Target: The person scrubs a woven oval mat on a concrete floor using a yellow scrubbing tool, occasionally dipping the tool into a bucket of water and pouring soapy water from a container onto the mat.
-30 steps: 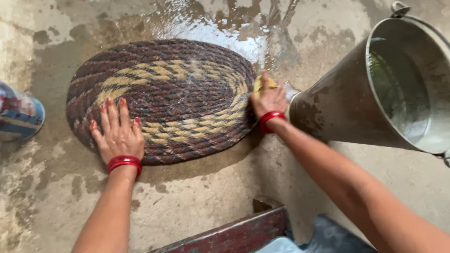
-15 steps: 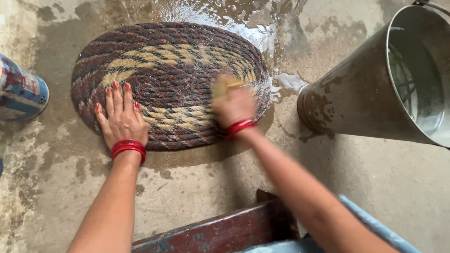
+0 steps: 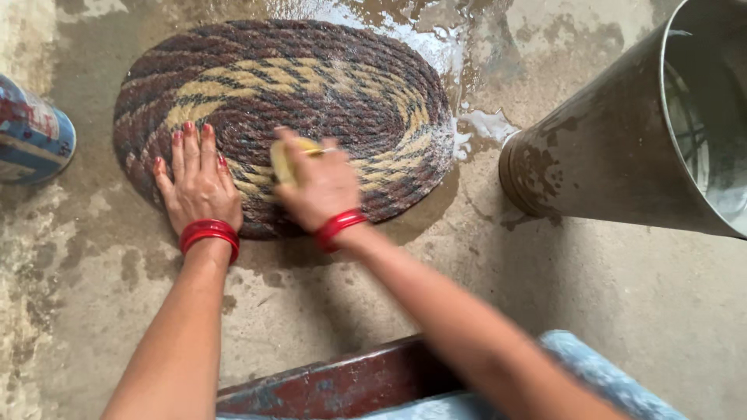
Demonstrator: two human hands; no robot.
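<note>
An oval braided mat (image 3: 327,85), dark maroon with yellow bands, lies wet on the concrete floor. My left hand (image 3: 197,187) presses flat on its near left edge, fingers spread, red bangles at the wrist. My right hand (image 3: 319,187) is closed on a yellow scrubbing brush (image 3: 284,159) and rests on the mat's near middle. The brush is mostly hidden under the fingers. White suds sit along the mat's right edge.
A tall metal bucket (image 3: 607,155) with water stands at the right. A blue and red printed container (image 3: 31,132) is at the left edge. A dark red wooden seat (image 3: 334,385) and blue cloth lie at the bottom. The floor (image 3: 591,295) is wet.
My right hand has slid with the brush from the mat's right edge leftward to its near middle. The left hand stays pressed on the mat.
</note>
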